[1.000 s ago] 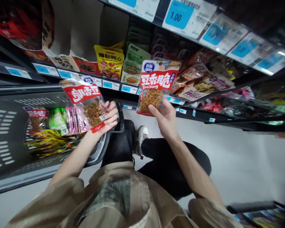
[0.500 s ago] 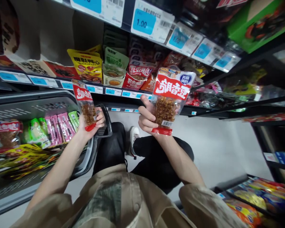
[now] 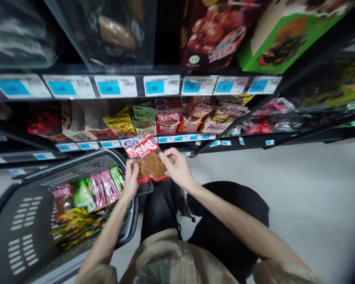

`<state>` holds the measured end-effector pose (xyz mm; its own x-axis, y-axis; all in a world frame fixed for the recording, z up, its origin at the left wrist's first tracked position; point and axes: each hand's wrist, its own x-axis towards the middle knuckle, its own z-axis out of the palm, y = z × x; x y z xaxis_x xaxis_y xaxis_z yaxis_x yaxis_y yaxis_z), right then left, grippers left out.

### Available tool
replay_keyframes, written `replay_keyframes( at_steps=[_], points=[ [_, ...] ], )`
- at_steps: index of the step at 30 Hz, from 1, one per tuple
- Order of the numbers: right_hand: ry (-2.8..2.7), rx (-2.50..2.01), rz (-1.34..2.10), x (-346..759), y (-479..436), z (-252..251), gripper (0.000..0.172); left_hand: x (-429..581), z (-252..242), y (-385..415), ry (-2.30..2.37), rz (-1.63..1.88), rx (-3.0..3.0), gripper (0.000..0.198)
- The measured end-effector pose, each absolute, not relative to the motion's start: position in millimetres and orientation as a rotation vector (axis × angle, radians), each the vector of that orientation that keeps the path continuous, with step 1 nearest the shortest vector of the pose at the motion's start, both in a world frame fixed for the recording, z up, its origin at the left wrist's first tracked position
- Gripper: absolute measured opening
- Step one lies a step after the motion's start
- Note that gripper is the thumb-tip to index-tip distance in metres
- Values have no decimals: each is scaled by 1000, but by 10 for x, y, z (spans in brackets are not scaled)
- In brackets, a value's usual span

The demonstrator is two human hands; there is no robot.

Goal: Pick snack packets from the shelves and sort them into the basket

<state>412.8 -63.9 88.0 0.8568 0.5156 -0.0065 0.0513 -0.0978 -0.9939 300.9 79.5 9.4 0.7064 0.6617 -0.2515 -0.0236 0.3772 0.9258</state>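
Two red-topped snack packets (image 3: 151, 162) with brown crumbly contents overlap in front of me, just past the basket's right rim. My left hand (image 3: 131, 180) is closed on their left side, thumb in front. At the right edge, my right hand (image 3: 178, 169) pinches the front packet between thumb and fingers. The rear packet is mostly hidden behind the front one. To the left, a grey shopping basket (image 3: 23, 205) holds another red-topped packet (image 3: 62, 199), green packets (image 3: 84, 195), pink packets (image 3: 105, 187) and a layer of yellow packets (image 3: 77, 221).
A low shelf ahead holds red packets (image 3: 168, 120), a yellow packet (image 3: 120, 125), green packets (image 3: 144, 117) and orange packets (image 3: 191, 120) in boxes. Above it runs a shelf edge with price tags (image 3: 162, 86). My bent knee (image 3: 236, 209) is over the pale floor (image 3: 298, 185).
The two packets, apart before with one in each hand, are now overlapped between both hands. My right hand moved left to my left hand. The view shifted, showing more of the upper shelf and basket.
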Motion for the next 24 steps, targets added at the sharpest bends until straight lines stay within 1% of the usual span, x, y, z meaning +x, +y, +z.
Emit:
replay_keyframes(
  at_steps=[3, 6, 7, 8, 10, 11, 12, 15, 16, 20, 22, 24],
  points=[
    [-452, -1662, 383, 4033, -556, 766, 30, 2993, 138, 675, 666, 563, 1113, 60],
    [-319, -1642, 522, 3892, -527, 719, 30, 2985, 189, 538, 735, 629, 1211, 60],
    [-262, -1622, 599, 3845, -530, 724, 32, 2981, 211, 502, 768, 662, 1260, 57],
    [-203, -1592, 678, 3805, -539, 744, 41, 2977, 239, 476, 797, 704, 1311, 54],
    [-112, -1512, 799, 3759, -568, 830, 70, 2985, 314, 466, 812, 801, 1388, 46],
    [-107, -1474, 829, 3756, -589, 895, 75, 3003, 361, 487, 789, 822, 1412, 43],
    [-138, -1442, 840, 3764, -613, 971, 72, 3037, 414, 525, 750, 824, 1447, 42],
    [-385, -1360, 772, 3814, -695, 1210, 41, 3254, 595, 714, 571, 775, 1774, 52],
    [-489, -1321, 746, 3824, -720, 1273, 36, 3366, 659, 780, 518, 767, 1901, 53],
    [-771, -1186, 736, 3794, -770, 1368, 39, 3906, 909, 883, 295, 850, 2397, 37],
    [-801, -1176, 755, 3766, -765, 1344, 39, 4156, 1014, 829, 113, 835, 2745, 40],
    [-779, -1187, 760, 3757, -754, 1310, 40, 4355, 1084, 756, 14, 726, 3025, 42]
  ],
)
